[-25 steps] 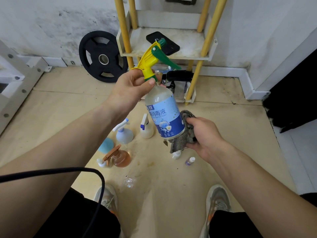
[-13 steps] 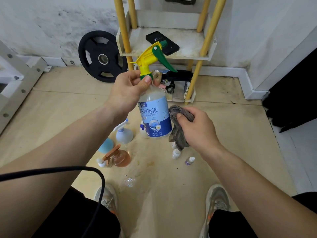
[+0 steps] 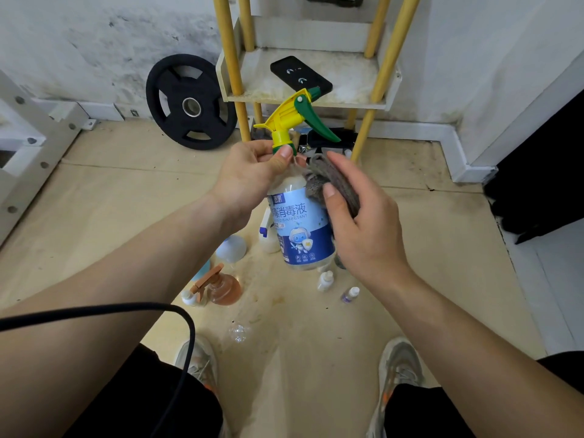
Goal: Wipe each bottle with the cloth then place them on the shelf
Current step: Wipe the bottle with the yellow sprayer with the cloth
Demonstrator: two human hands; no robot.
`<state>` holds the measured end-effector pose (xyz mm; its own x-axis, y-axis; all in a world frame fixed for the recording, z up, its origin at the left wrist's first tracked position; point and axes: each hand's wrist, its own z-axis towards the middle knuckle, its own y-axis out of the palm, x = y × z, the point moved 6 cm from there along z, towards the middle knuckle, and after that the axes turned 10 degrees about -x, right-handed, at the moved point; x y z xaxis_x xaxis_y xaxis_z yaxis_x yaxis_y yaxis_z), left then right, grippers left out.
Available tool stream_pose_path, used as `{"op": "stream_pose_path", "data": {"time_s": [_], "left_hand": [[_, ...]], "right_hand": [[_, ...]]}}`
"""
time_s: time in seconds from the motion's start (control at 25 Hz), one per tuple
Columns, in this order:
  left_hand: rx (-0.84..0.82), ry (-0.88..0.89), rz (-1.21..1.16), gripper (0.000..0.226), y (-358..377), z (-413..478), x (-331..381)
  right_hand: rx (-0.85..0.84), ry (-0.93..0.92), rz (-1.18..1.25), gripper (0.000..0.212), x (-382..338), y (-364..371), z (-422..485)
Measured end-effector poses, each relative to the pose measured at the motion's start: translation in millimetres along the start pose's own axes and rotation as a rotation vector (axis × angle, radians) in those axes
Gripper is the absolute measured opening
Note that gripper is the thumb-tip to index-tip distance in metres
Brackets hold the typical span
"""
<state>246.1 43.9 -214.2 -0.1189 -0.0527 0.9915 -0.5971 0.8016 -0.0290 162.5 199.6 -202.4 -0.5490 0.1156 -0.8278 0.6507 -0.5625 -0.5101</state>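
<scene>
Head view: left hand (image 3: 249, 178) pinches the neck of the disinfectant spray bottle (image 3: 297, 229), thumb and fingers curled just under the yellow-green trigger head (image 3: 294, 118). The bottle hangs near upright at frame centre, held in the air above the floor (image 3: 126, 200), blue-white label facing the camera. Right hand (image 3: 363, 229) is at 3 o'clock of the bottle, fingers curled round the grey cloth (image 3: 319, 181). It holds the cloth against the bottle's upper shoulder, with the thumb tip at the label's top edge. The shelf (image 3: 354, 86) with yellow posts stands at 12 o'clock against the wall, with a black flat device (image 3: 300, 75) lying on its board. A black weight plate (image 3: 189, 101) leans on the wall at 10 o'clock. On the floor below the held bottle: pale blue spray bottle (image 3: 232, 248) at 8 o'clock, orange spray bottle (image 3: 222, 287) at 7 o'clock, and just beside it a small white-capped bottle (image 3: 188, 298). A small white bottle (image 3: 325, 279) and a small purple bottle (image 3: 350, 294) sit near each other at 5 o'clock. A white spray bottle (image 3: 267, 238) is partly hidden behind the held one. A clear crumpled plastic piece (image 3: 238, 331) lies at 6 o'clock, between the two shoes. A black cable (image 3: 186, 343) loops over the left forearm.
</scene>
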Motion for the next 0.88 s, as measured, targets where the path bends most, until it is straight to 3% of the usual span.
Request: {"op": "stream_pose_path", "data": {"time_s": [0.32,0.48,0.64,0.76,0.88], "left_hand": [[0.224,-0.102,-0.012,0.029,-25.9,2.6,-3.4],[0.154,-0.118,0.019,0.022,-10.9,-3.4,-7.2],[0.063,-0.109,0.031,0.022,16.4,-13.1,-12.2],[0.113,-0.108,-0.002,0.015,10.3,-11.9,-9.9],[0.223,-0.138,-0.014,0.022,-7.9,-7.1,-11.0]], "right_hand": [[-0.086,-0.195,-0.165,0.047,13.4,24.7,-31.0],[-0.086,-0.328,-0.371,0.048,1.5,30.2,-35.7],[-0.002,-0.099,-0.166,0.042,8.1,8.7,-14.4],[0.003,0.154,0.039,0.040,25.7,6.5,-15.2],[-0.040,0.138,0.050,0.041,30.2,13.4,-27.2]]}}
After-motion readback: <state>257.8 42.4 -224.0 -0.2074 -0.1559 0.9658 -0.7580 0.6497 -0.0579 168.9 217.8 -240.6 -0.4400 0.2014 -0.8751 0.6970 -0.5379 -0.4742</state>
